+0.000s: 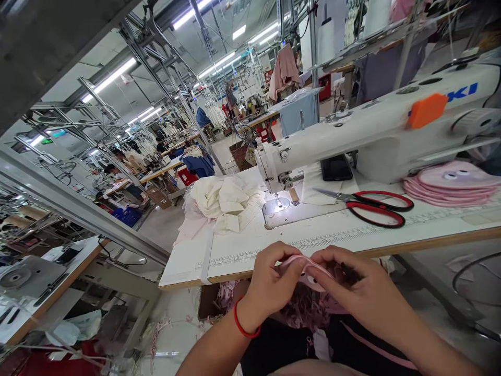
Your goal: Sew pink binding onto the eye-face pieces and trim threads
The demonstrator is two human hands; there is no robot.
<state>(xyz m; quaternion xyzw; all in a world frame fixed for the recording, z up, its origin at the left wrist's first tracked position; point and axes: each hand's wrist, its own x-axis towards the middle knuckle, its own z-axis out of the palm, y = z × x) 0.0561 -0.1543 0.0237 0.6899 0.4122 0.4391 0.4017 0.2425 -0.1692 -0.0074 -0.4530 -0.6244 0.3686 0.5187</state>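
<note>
A pink fabric piece with a white-and-dark eye patch is pinched between both hands, just off the table's front edge. My left hand, with a red cord at the wrist, is closed on its left side. My right hand grips the right side, thumb and fingers pressed together. Part of the piece is hidden behind the fingers. Beyond the hands stands a white sewing machine, its lamp lighting the needle plate. Red-and-black scissors lie to the right of the needle.
A stack of similar pink pieces sits at the table's right. Crumpled cream fabric lies left of the needle. A black phone rests behind the scissors. Pink scraps fill the space below the table edge. Other people work in the background.
</note>
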